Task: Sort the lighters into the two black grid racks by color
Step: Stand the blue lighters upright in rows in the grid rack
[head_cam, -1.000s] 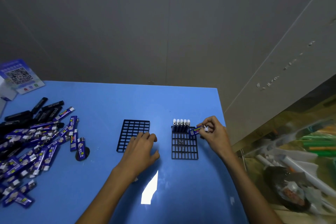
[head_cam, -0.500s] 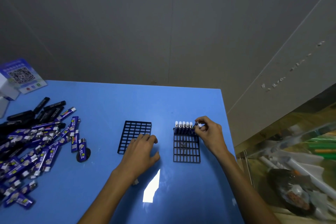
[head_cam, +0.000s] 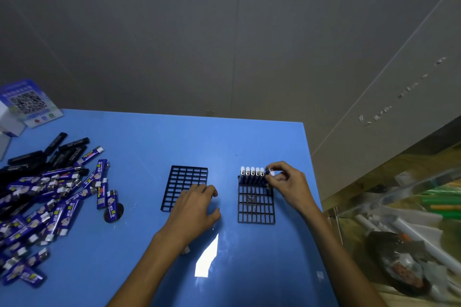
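Observation:
Two black grid racks lie on the blue table. The left rack (head_cam: 183,179) holds nothing, and my left hand (head_cam: 194,209) rests flat on its near right corner with relaxed fingers. The right rack (head_cam: 255,207) has several blue lighters (head_cam: 252,174) standing in its far row, white caps up. My right hand (head_cam: 287,183) pinches one more blue lighter (head_cam: 270,172) at the right end of that row. A big pile of blue lighters (head_cam: 42,204) and black lighters (head_cam: 50,154) lies at the table's left.
A card with a QR code (head_cam: 28,102) and a white box (head_cam: 7,124) stand at the far left corner. The table's right edge (head_cam: 314,174) runs just beside the right rack. Beyond it lies clutter (head_cam: 404,237) lower down.
My right hand brought the blue lighter from lying sideways beside the rack to upright at the end of the far row. My left hand stayed on the left rack.

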Demonstrator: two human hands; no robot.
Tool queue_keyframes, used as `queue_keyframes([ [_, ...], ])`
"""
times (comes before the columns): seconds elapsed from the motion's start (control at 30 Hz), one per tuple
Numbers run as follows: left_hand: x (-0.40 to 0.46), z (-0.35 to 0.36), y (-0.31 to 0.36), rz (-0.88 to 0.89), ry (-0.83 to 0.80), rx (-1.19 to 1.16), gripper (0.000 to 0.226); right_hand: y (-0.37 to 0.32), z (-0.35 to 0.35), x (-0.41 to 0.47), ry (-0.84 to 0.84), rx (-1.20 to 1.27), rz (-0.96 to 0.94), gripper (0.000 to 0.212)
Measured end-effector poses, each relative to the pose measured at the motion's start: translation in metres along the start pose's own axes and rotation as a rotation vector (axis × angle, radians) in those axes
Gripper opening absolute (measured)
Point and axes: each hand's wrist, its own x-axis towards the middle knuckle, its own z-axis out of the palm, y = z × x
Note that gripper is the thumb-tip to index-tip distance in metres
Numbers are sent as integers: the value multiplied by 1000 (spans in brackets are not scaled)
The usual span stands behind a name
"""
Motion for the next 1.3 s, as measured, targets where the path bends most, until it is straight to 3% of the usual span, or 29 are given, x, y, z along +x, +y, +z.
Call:
queue_keyframes([
  [0.2, 1, -1, 2, 2, 9, -11, 39, 0, 0, 3, 19, 134, 48, 9],
  [0.4, 0, -2, 2, 7, 7, -17, 39, 6, 3, 3, 15, 49, 36, 12],
  [0.57, -1, -2, 3, 5, 9, -25, 38, 8, 3, 2, 42, 20, -60, 24],
  [0.67, -1, -2, 3, 7, 10, -25, 38, 8, 5, 1, 74, 92, -16, 34],
  [0.83, 0, -2, 4, 7, 14, -33, 38, 10, 3, 1, 126, 44, 7, 16],
  [1.0, 0, -1, 5, 9, 4, -36, 38, 11, 0, 0, 113, -22, 2, 39],
  [1.3, 0, -1, 4, 15, 0, -38, 38, 7, 2, 1, 34, -23, -23, 21],
])
